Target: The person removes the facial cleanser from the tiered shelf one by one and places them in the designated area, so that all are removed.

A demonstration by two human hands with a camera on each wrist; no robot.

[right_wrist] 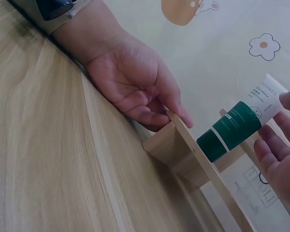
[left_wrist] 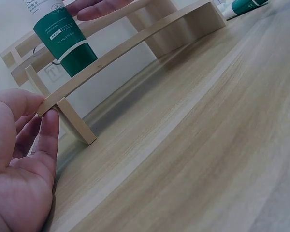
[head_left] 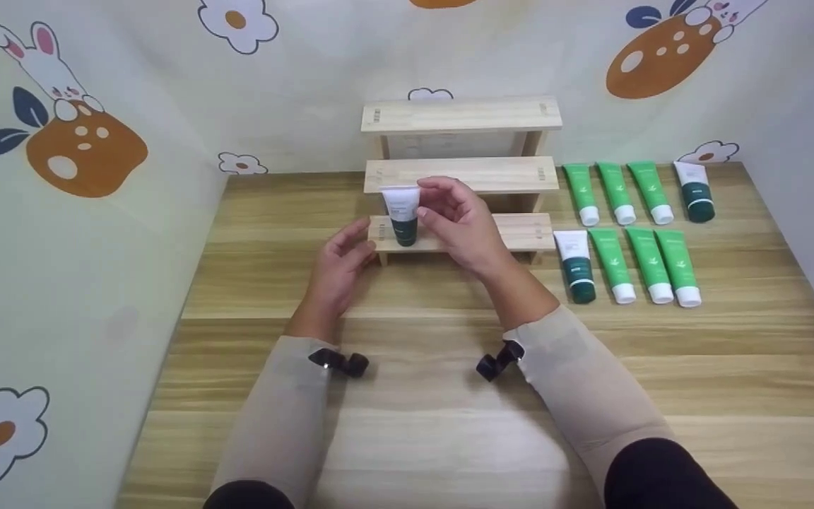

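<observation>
A white and dark green squeeze tube (head_left: pixel 401 205) stands cap-down on the lowest step of a three-tier wooden display stand (head_left: pixel 460 177), near its left end. My right hand (head_left: pixel 465 230) pinches the tube by its right edge, high on the white part, thumb in front. At the left end of that same step, my left hand (head_left: pixel 340 272) grips the board. In the left wrist view, the left thumb lies over the corner of the step (left_wrist: pixel 75 82) and the fingers curl beneath it. The tube's cap meets the board's top in the right wrist view.
Right of the stand, several green tubes (head_left: pixel 615 265) with white caps lie in two rows. Among them lie two white and dark green tubes, one front left (head_left: pixel 576 265) and one back right (head_left: pixel 695 191). Patterned walls (head_left: pixel 167 92) enclose the wooden table (head_left: pixel 414 424).
</observation>
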